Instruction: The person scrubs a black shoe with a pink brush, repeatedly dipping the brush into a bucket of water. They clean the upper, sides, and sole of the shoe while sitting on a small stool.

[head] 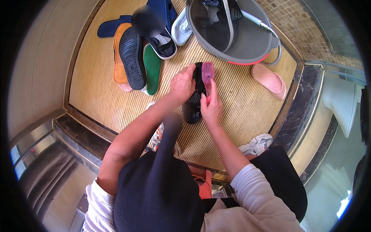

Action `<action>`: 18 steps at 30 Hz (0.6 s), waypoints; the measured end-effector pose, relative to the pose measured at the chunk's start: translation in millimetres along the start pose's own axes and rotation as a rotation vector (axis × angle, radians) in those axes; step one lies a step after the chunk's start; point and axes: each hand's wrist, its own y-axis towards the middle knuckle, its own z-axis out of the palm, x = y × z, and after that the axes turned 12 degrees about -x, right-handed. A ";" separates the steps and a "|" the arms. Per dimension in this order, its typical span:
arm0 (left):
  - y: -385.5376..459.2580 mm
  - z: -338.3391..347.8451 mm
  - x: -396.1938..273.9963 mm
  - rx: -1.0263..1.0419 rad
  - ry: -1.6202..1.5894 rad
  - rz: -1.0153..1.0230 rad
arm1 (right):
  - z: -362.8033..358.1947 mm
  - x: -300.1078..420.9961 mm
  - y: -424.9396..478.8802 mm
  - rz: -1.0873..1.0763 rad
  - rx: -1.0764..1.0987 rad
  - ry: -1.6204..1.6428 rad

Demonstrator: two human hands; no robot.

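Note:
My left hand [182, 84] grips the upper left edge of a black slipper [191, 112] low over the ribbed floor. A translucent pink scrub brush [207, 72] is held by its handle in my right hand [213, 108]. The brush head lies along the right side of the slipper's upper part and seems to touch it. My fingers cover part of the slipper, and its strap area [194, 98] shows between my two hands.
A grey basin [252, 43] with dark footwear and a shower hose [272, 32] stands ahead. A pink slipper [269, 82] lies to the right. At left are a black sole [132, 58], orange insole [121, 55], green insole [152, 69], navy slippers [108, 28] and a white shoe [182, 28].

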 end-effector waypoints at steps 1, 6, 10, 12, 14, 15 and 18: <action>-1.5 0.8 1.1 -0.002 -0.003 0.002 | 0.9 1.1 2.0 0.041 0.041 -0.003; -4.6 3.4 3.1 0.020 -0.033 -0.037 | 15.9 6.2 14.4 -0.024 -0.037 0.025; -5.5 1.5 -0.3 0.038 -0.022 -0.041 | 24.4 9.0 18.0 0.059 0.069 -0.102; -5.7 0.8 -2.6 0.052 -0.024 -0.035 | 25.3 7.6 17.7 0.095 0.076 -0.114; -5.6 2.3 0.7 0.068 0.008 -0.016 | 25.9 6.6 18.1 0.119 0.081 -0.132; -5.6 2.3 1.2 0.076 0.023 -0.007 | 24.8 5.4 20.0 0.124 0.082 -0.145; -9.0 1.3 2.3 0.070 0.020 0.000 | 19.7 16.7 24.9 0.185 0.102 -0.099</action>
